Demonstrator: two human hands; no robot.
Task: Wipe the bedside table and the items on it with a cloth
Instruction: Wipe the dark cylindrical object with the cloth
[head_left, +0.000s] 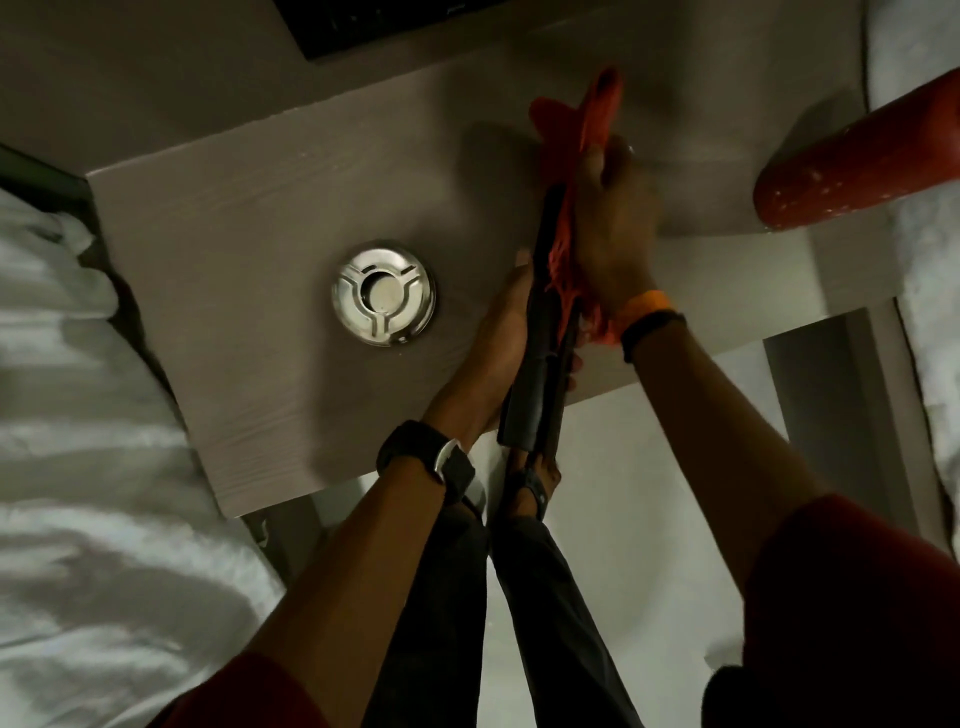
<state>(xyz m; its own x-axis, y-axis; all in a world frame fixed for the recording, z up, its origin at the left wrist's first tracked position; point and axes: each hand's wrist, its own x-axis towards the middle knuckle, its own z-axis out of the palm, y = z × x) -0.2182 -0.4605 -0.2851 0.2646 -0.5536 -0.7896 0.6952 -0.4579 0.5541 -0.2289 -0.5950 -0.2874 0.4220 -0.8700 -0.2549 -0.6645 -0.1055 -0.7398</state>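
Observation:
A grey wood-grain bedside table (234, 249) fills the middle of the view. My left hand (506, 332) grips a long flat black item (540, 364), held on edge over the table's right front part. My right hand (613, 228) presses an orange cloth (592, 119) against the upper half of that black item; the cloth sticks out beyond my fingers and hangs below my wrist. A round shiny metal ashtray (383, 292) sits on the table to the left of my hands.
White bedding (78, 415) lies along the left. A red cylinder (857, 161) juts in over the table's right back edge. A dark flat object (374, 21) lies at the top. My legs and pale floor (649, 519) show below the table's front edge.

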